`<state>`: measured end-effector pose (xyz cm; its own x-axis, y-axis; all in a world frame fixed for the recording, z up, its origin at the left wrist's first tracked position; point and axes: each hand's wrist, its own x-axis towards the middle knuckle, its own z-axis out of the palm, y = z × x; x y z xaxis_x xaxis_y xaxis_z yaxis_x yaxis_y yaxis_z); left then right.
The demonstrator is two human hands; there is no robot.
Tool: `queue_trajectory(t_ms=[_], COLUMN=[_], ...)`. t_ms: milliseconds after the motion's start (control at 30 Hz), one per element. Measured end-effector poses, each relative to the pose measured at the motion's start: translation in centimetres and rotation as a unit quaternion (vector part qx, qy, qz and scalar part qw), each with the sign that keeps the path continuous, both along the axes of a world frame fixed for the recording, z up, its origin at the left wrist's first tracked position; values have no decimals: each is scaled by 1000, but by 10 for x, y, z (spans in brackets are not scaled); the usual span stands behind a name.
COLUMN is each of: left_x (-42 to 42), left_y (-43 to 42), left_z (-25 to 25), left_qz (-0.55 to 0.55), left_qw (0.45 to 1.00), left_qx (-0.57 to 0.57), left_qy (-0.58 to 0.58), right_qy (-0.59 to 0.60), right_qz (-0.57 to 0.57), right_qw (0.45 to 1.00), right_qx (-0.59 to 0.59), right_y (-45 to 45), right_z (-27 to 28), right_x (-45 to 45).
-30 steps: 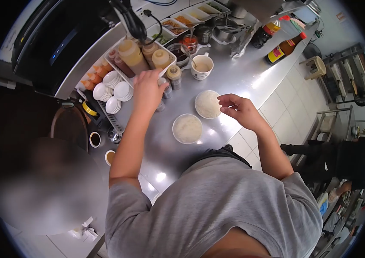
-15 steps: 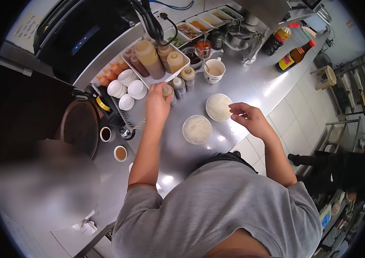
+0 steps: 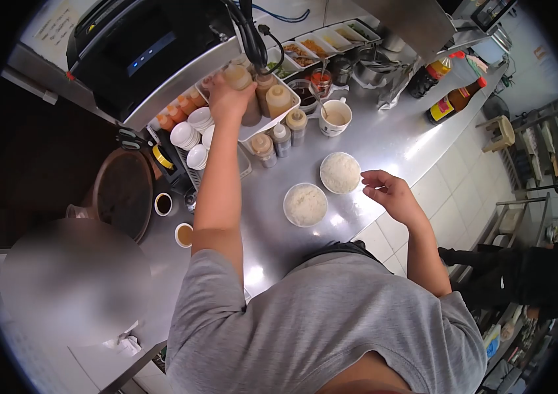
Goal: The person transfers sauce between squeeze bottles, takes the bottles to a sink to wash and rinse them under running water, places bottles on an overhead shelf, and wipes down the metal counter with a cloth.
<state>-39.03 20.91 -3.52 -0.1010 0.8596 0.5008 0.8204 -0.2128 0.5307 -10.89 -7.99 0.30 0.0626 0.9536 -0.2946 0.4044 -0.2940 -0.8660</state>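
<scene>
My left hand (image 3: pixel 228 102) reaches into a white bin at the back, its fingers wrapped round a large squeeze bottle (image 3: pixel 238 77) of pale sauce; part of the bottle is hidden behind the hand. Just right of a bowl of white rice (image 3: pixel 341 173) is my right hand (image 3: pixel 389 194), fingers loosely bent and apart, holding nothing. A second bowl of rice (image 3: pixel 305 205) sits beside the first, nearer to me. In front of the bin stand several small shaker bottles, one of them a tan-topped shaker (image 3: pixel 263 150).
A white mug (image 3: pixel 335 118) with a spoon stands behind the rice. Two dark bottles, one a brown glass bottle (image 3: pixel 455 101), are at the right. Stacked white dishes (image 3: pixel 186 136), sauce cups (image 3: pixel 163 204) and a round dark board (image 3: pixel 123 194) lie left. A person in dark clothes (image 3: pixel 522 279) is at far right.
My left hand has left the tan-topped shaker and moved up and back into the bin, onto the large squeeze bottle. My right hand stays beside the bowl; the view has shifted slightly.
</scene>
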Motion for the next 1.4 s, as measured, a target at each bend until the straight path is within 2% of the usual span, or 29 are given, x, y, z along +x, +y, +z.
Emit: queue_trajectory(t_ms=[133,200,300,400,600,700,800,900,1000,1033,1133,1233,1333,1400], left_x=[-20,-42,-36,-25,-17,-24,-47,-67,-56,-54,-51,-47,-51,-56], left_y=[-25,-34,-64,-81,-78,-67,-28,37,58,75,98,103,99,124], left_z=[4,-2,20,27,21,26,30,6,16,5,-13,-17,-18,-42], left_qz=[3,-25,-68,-69,-138,-197,-171,-71,-38,-66,-112,-93,-55,-14], left_qw=[999,991,982,990,984,962,909,990,990,990,982,989,986,990], left_qx=[-28,-104,-123,-87,-82,-161,-197,-109,-90,-69,-113,38,137,111], left_qy=[-36,-86,-125,-84,-82,-103,-326,-53,106,108,100,112,84,82], right_qy=[-22,-32,-37,-23,-27,-36,-42,-57,-56,-51,-60,-78,-87,-96], right_qz=[-6,-9,-11,4,22,16,1,-13,-16,-23,-19,-7,-6,4], right_qw=[1000,999,999,1000,999,999,999,998,998,998,997,996,995,994], right_qx=[-14,-2,-20,-19,-12,-19,-16,-26,-23,-26,-32,-47,-44,-48], right_y=[-4,-6,-5,-2,-2,-4,-5,-5,-4,-3,-1,2,2,2], right_z=[3,-2,-5,-5,-7,-4,-1,-1,-4,-5,-6,-3,-2,-4], right_x=[9,16,17,11,10,15,21,25,25,24,20,16,16,18])
